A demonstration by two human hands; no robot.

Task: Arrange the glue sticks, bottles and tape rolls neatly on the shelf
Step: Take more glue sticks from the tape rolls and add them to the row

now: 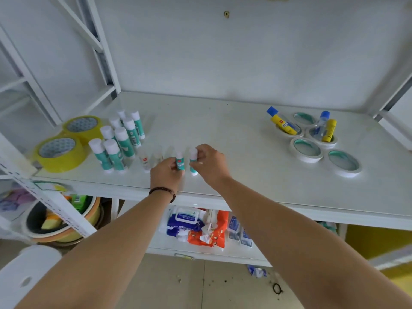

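Left hand (166, 172), at centre frame, pinches one small glue stick (180, 163) upright on the shelf (245, 175); the right hand (209, 162) beside it pinches a second small stick (193, 162) the same way. Larger glue sticks (118, 141) stand grouped at left by two yellow tape rolls (62, 150). At upper right, glue bottles (283, 121) lie among white tape rolls (306, 149). Lining up the small sticks seems the current step; next, likely setting both in the row, then sorting that right-hand cluster.
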